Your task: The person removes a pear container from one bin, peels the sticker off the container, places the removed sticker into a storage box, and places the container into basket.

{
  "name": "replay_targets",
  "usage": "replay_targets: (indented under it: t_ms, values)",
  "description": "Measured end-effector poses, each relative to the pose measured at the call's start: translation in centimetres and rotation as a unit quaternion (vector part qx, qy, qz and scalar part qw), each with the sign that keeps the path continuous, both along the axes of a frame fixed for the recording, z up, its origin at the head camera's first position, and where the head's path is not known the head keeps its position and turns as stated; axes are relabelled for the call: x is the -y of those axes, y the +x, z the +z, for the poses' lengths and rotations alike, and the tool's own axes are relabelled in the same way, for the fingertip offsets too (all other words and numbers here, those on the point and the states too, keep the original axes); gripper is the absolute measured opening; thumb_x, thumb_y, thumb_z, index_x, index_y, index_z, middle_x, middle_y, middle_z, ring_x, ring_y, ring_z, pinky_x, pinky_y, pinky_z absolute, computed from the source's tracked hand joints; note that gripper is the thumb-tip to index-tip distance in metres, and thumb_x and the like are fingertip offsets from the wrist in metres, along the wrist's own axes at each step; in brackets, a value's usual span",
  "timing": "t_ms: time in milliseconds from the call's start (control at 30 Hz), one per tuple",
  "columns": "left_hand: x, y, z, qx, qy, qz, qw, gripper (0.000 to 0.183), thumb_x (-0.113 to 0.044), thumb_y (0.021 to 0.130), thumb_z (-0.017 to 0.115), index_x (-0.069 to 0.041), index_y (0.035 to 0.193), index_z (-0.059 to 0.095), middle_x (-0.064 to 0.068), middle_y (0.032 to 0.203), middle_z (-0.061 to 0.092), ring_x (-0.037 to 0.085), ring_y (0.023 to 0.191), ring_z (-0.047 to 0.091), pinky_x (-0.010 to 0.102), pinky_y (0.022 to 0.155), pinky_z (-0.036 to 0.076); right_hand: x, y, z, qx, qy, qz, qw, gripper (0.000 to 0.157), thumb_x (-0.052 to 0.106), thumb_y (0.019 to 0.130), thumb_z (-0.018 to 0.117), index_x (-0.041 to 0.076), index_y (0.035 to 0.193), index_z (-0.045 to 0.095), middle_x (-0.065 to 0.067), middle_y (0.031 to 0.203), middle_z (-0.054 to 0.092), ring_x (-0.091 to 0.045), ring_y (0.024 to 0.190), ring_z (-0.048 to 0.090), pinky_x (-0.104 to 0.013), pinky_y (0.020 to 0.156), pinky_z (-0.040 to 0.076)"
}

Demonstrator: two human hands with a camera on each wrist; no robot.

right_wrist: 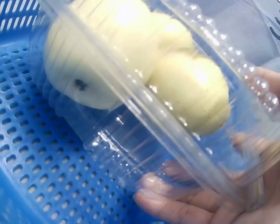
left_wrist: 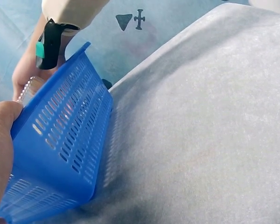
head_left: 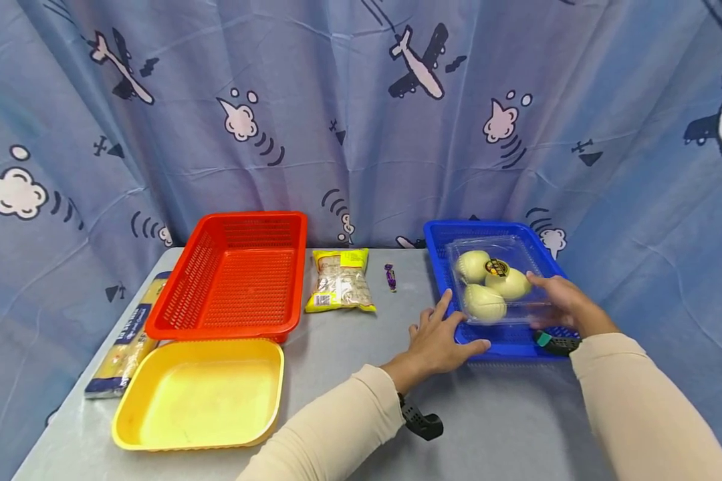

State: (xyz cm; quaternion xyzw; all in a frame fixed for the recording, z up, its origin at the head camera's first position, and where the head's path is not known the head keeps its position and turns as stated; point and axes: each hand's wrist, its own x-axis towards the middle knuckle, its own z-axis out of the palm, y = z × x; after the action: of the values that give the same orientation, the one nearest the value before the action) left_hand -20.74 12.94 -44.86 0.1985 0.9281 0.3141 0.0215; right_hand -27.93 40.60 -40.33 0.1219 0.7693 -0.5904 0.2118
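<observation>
In the head view, my right hand [head_left: 568, 300] grips the right side of a clear plastic fruit box [head_left: 520, 248]. Three pale yellow round fruits [head_left: 486, 302] show through it, one under a dark label. From the right wrist view, the box [right_wrist: 144, 109] is tilted over the floor of the blue basket [right_wrist: 32, 135], with my fingers [right_wrist: 177, 207] under it and my thumb side at its beaded edge. My left hand [head_left: 436, 341] spreads straight fingers at the near left corner of the blue basket [head_left: 499, 350]. Its thumb [left_wrist: 7, 114] touches the rim in the left wrist view.
On the left stand a red basket [head_left: 174, 304] and a yellow tray [head_left: 277, 387]. A long yellow-and-blue packet [head_left: 129, 334] lies beside them. Between the baskets are a yellow snack bag [head_left: 341, 280] and a small purple candy [head_left: 390, 278]. A curtain [head_left: 349, 100] hangs behind.
</observation>
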Motion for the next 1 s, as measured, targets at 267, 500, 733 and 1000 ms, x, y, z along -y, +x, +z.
replay_targets:
  t_ms: [267, 500, 733, 1000]
  values:
    - [-0.1, 0.2, 0.0, 0.001, -0.003, 0.0, 1.0, 0.066, -0.074, 0.083, 0.051, -0.031, 0.132, 0.057, -0.015, 0.159, 0.002, 0.027, 0.133, 0.031, 0.055, 0.095, 0.034, -0.9, 0.8, 0.4, 0.012, -0.04, -0.018, 0.999, 0.085, 0.047, 0.101, 0.037, -0.006, 0.149, -0.008, -0.043, 0.132, 0.033, -0.041, 0.099, 0.061, -0.057, 0.088, 0.046]
    - [-0.2, 0.1, 0.0, 0.009, 0.001, 0.001, 1.0, 0.065, -0.074, 0.083, 0.052, -0.032, 0.132, 0.057, -0.017, 0.159, 0.0, 0.027, 0.134, 0.031, 0.054, 0.095, 0.034, -1.4, 1.2, 1.0, 0.006, -0.069, -0.024, 0.997, 0.089, 0.05, 0.099, 0.041, -0.009, 0.148, -0.003, -0.034, 0.116, 0.047, -0.043, 0.09, 0.062, -0.059, 0.086, 0.046]
    - [-0.2, 0.0, 0.0, 0.009, 0.002, 0.0, 1.0, 0.067, -0.074, 0.083, 0.051, -0.03, 0.133, 0.057, -0.017, 0.159, 0.0, 0.028, 0.134, 0.031, 0.055, 0.096, 0.034, -1.5, 1.6, 1.6, 0.019, -0.083, -0.015, 0.996, 0.096, 0.051, 0.098, 0.042, -0.008, 0.146, -0.017, -0.027, 0.107, 0.053, -0.042, 0.091, 0.062, -0.059, 0.088, 0.045]
    - [-0.2, 0.0, 0.2, 0.007, -0.001, 0.006, 1.0, 0.065, -0.074, 0.082, 0.052, -0.032, 0.131, 0.058, -0.017, 0.159, 0.002, 0.028, 0.133, 0.032, 0.053, 0.094, 0.035, -1.3, 1.9, 3.0, 0.015, -0.107, -0.02, 0.994, 0.097, 0.05, 0.099, 0.044, -0.009, 0.144, -0.019, -0.015, 0.092, 0.062, -0.042, 0.089, 0.063, -0.061, 0.086, 0.045]
